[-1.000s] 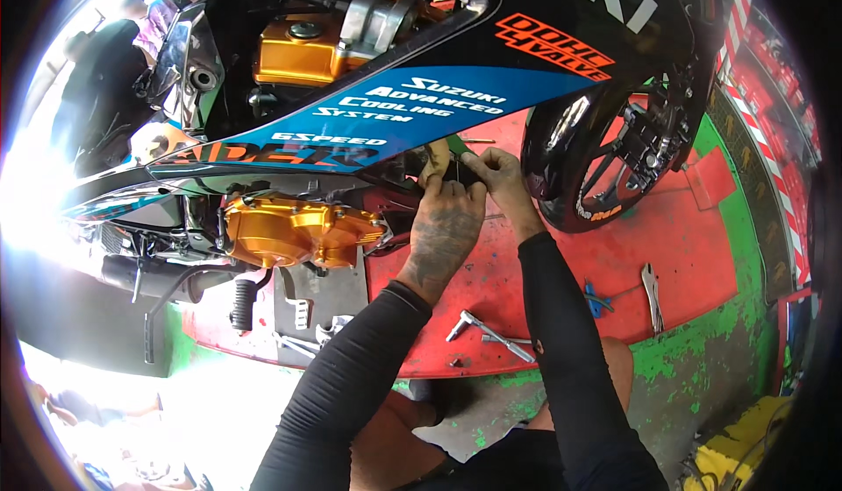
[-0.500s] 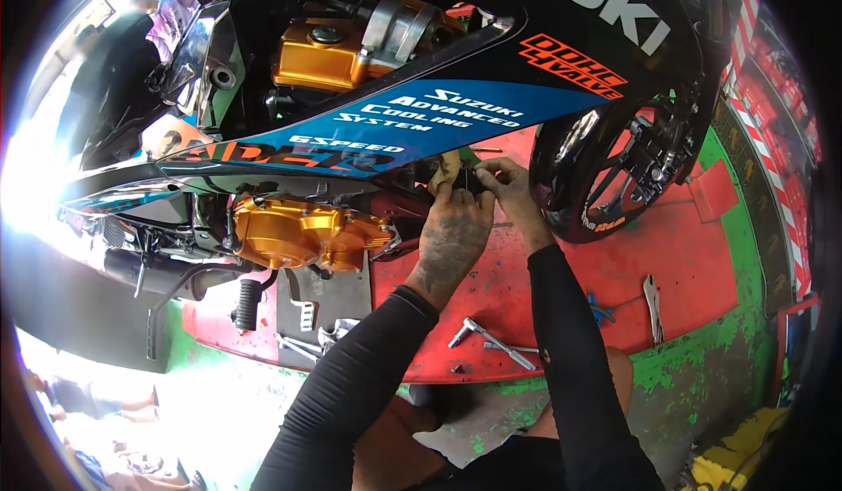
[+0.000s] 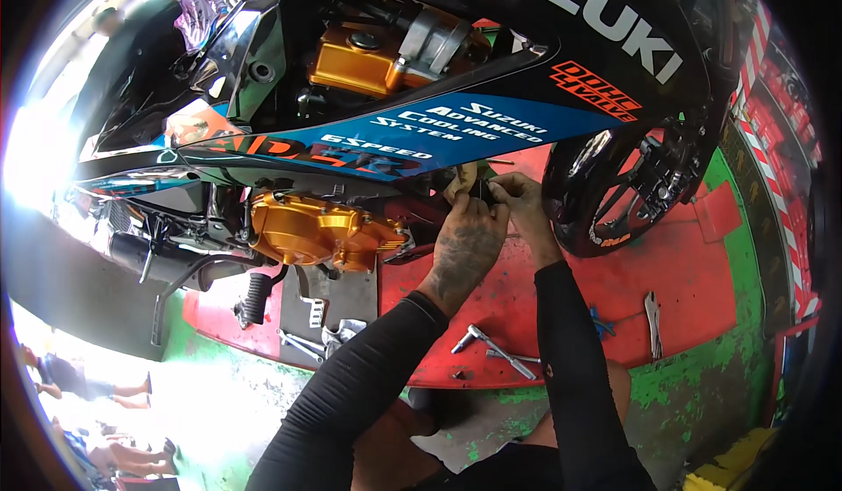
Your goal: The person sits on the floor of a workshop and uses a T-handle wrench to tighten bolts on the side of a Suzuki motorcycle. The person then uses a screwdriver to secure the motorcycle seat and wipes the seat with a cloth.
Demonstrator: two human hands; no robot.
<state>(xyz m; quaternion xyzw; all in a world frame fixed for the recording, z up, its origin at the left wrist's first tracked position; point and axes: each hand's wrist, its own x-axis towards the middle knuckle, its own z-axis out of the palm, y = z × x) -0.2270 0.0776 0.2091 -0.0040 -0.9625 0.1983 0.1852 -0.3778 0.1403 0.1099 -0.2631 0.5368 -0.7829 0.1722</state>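
A flat, scuffed red platform [image 3: 509, 302] lies on a worn green-painted floor [image 3: 684, 386], and a glossy black motorcycle with a blue side panel [image 3: 526, 122] fills the view from nine to two o'clock. Below that panel, the bare left hand [image 3: 471, 241] curls its fingers, their tips close to the right hand [image 3: 526, 206], whose thumb and forefinger are drawn together at a small dark piece [image 3: 482, 190]; whether either hand pinches it, I cannot tell. From the hands, the black-tyred front wheel [image 3: 574, 201] sits at three o'clock, silver metal pliers [image 3: 653, 326] at four, a chrome ratchet handle [image 3: 500, 351] at six, a gold metal engine cover [image 3: 320, 232] at nine.
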